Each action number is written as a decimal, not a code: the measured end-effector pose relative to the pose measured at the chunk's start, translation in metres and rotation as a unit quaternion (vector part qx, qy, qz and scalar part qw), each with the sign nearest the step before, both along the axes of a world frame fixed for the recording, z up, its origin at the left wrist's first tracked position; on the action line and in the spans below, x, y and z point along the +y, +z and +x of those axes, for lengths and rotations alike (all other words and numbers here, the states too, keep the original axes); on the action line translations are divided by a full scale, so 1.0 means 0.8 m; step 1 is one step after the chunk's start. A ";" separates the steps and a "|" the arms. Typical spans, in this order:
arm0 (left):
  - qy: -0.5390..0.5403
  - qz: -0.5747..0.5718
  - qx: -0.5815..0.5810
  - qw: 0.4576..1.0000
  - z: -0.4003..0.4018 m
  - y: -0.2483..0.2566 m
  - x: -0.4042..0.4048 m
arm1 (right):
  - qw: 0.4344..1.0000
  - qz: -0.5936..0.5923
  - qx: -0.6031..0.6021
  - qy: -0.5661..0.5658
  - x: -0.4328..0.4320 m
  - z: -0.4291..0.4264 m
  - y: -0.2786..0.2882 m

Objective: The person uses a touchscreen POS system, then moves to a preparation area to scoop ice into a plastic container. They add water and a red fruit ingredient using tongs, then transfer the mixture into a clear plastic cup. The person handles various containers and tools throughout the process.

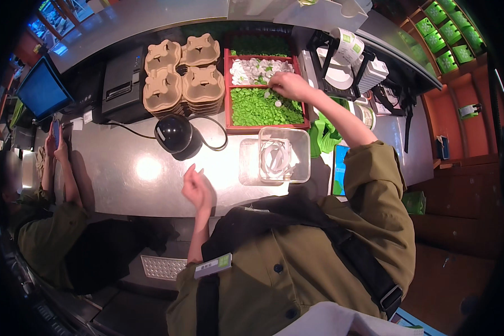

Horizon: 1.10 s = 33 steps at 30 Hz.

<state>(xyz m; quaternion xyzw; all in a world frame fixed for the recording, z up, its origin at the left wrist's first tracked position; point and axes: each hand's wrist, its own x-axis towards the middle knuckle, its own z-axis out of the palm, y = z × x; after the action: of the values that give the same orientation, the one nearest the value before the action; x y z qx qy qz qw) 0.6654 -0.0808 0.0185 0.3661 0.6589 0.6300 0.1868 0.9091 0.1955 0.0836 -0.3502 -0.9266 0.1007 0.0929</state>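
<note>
My right hand reaches over a red divided box, its fingertips at the divider between two compartments. Whether they pinch anything is hidden. The near compartment holds many small green pieces, with a small white round piece on top. In the middle one are small white pieces with some green ones among them; the far one is dark, with green bits. My left hand hovers over the steel counter with fingers half curled, thumb and index tips apart, and nothing visible in it.
A clear plastic container with coiled white strips stands near my chest. A black rounded device trails a cable. Stacked cardboard cup carriers, a black printer, a label roll and a phone surround the area. At left, a co-worker holds a phone.
</note>
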 end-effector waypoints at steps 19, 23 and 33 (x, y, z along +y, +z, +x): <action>0.204 -0.026 0.026 0.978 -0.074 -0.020 -0.044 | 0.974 -0.074 0.207 -0.061 0.022 -0.039 0.006; 0.200 -0.041 0.023 0.979 -0.076 -0.022 -0.048 | 0.995 -0.074 0.039 -0.048 0.011 -0.020 0.018; 0.201 -0.017 0.005 0.979 -0.077 -0.028 -0.047 | 0.995 -0.047 -0.089 0.022 -0.040 -0.003 0.012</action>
<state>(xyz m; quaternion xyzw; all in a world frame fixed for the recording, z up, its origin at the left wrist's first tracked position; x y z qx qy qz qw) 0.6035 -0.1184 -0.0036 0.2259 0.7304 0.6419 0.0595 0.9070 0.1638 0.0933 -0.3413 -0.9330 0.1143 -0.0085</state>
